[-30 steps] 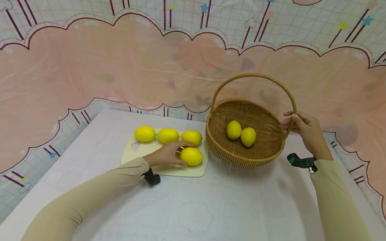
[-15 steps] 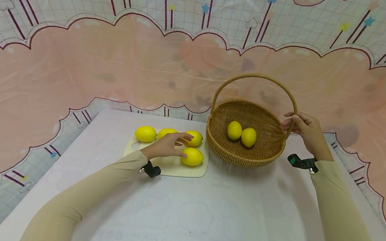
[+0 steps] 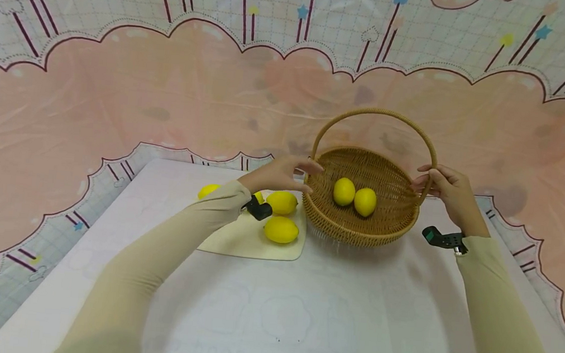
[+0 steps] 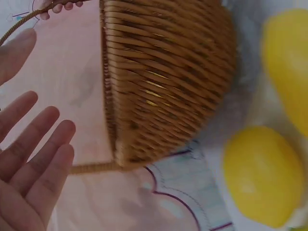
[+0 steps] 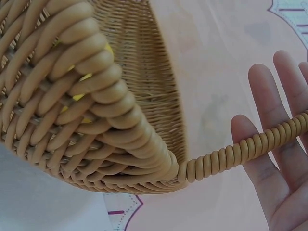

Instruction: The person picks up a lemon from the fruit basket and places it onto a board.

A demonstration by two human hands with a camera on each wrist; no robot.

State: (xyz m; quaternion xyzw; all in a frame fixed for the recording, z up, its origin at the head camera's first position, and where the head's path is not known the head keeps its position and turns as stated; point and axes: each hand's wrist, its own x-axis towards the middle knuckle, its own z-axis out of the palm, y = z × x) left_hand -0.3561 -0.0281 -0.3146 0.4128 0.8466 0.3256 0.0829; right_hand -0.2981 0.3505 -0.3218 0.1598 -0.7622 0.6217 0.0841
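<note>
Pink cloth point(image 3: 177, 111) backs the white table point(image 3: 351, 317), where a basket point(image 3: 358, 235) holds two lemons point(image 3: 344, 192), the left hand point(image 3: 281, 174) spread beside it, holding nothing, and the right hand point(image 3: 448, 194) gripping its handle point(image 3: 379, 111).

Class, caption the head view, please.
Right grip holds a wicker basket of two lemons; left grip hovers near it, more lemons on a board.

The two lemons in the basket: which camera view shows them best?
The head view: both lemons lie unobstructed inside the basket. The left wrist view shows only yellow slivers through the weave; the right wrist view shows yellow patches through the weave and one at the rim.
</note>
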